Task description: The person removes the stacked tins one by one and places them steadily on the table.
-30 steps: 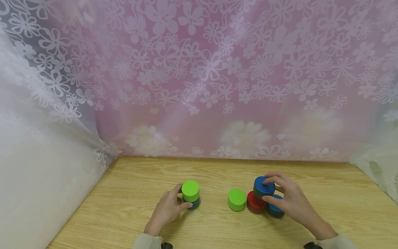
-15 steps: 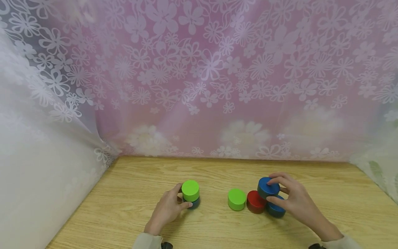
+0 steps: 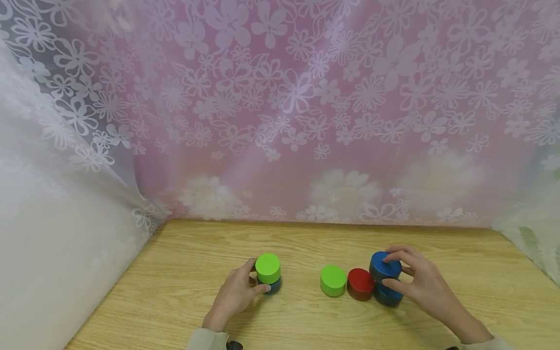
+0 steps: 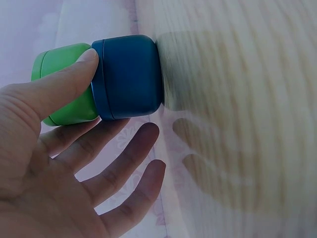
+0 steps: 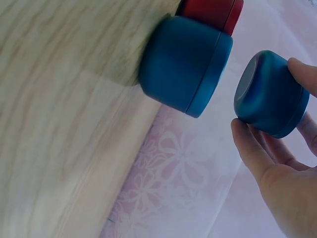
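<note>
My left hand holds a stack of small lidded round tins, its thumb at the seam between the green tin and the dark blue tin below it. That lower tin stands on the wooden table. My right hand pinches another blue tin by its sides. It hangs above a second blue tin on the table, with a gap between them in the right wrist view. Left of that pair, a red tin and a green tin stand in a row.
A pink floral curtain hangs along the table's back edge. White sheeting closes the left side, and pale sheeting hangs on the right. Bare wood lies between the left stack and the row of tins.
My right hand has moved right with the blue tin, from over the red tin to over the blue tin on the table. The left hand and its stack have stayed put.
</note>
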Demonstrator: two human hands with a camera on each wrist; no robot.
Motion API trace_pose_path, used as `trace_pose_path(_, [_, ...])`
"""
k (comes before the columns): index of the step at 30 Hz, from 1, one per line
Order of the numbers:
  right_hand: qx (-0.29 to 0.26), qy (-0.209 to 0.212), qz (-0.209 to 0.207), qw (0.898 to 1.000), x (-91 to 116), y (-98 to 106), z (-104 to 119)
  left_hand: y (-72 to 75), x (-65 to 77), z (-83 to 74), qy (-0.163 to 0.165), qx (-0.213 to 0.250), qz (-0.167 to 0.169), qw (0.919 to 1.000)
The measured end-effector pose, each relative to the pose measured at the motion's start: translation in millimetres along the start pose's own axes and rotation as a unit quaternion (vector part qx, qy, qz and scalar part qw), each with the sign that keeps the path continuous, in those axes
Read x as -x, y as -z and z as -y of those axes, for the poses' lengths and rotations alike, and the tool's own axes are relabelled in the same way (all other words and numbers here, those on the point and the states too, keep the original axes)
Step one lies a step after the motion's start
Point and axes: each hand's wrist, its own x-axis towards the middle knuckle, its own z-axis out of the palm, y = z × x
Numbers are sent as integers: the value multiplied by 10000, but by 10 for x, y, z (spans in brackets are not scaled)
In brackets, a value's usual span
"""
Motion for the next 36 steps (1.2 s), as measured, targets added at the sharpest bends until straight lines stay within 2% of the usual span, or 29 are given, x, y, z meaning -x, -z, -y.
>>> trace_pose_path(11, [120,22,-102,9999,60,29,-63,-1,-2,-8,20,109,31,9999])
trace_pose_path(36, [269,-78,-43,9996,144,157,-206,-5,-6,2,51,91,6,9999])
